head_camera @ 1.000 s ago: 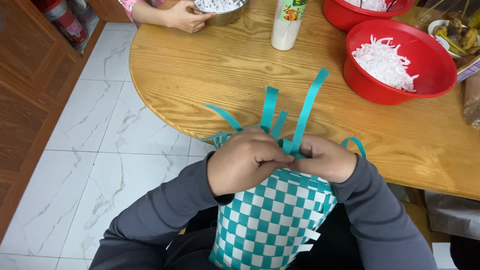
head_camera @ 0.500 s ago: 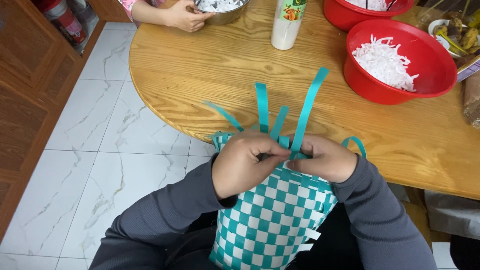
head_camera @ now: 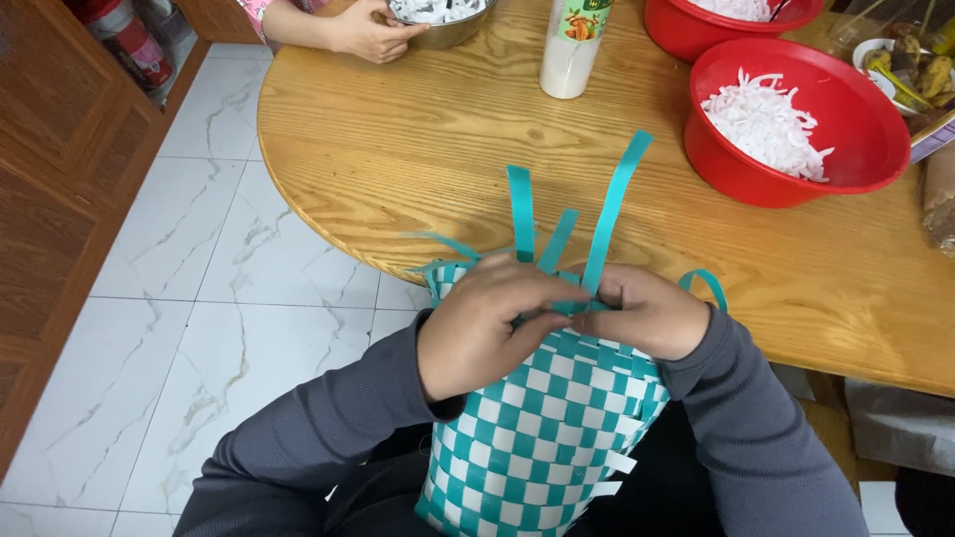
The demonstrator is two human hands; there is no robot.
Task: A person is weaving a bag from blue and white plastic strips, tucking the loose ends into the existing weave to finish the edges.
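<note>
My left hand (head_camera: 484,328) and right hand (head_camera: 647,313) meet at the top edge of a woven basket (head_camera: 537,438), fingers pressed together and pinched on the teal strips (head_camera: 597,224) where they leave the weave. The left hand's fingers lie across the rim and hide the exact pinch point; I cannot tell which strip each finger clamps.

The basket rests in my lap, against the near edge of the table, its open rim facing up. I judge it light and springy: flat plastic-looking bands, smooth and a little slippery, stiff enough that four loose ends stand upright, yet bendable, as one curls into a loop by my right wrist. Gripping close to the rim, where the weave is tight, seems the surest hold; the free ends would flex away.

The body is a teal and white checkerboard, with short white strip ends poking out low on the right.

Beyond lies a round wooden table (head_camera: 418,149), glossy and grained, carrying a red bowl (head_camera: 856,169) of white shreds, a pale bottle (head_camera: 572,60), and another person's hand (head_camera: 368,35) at a metal bowl (head_camera: 443,30).
</note>
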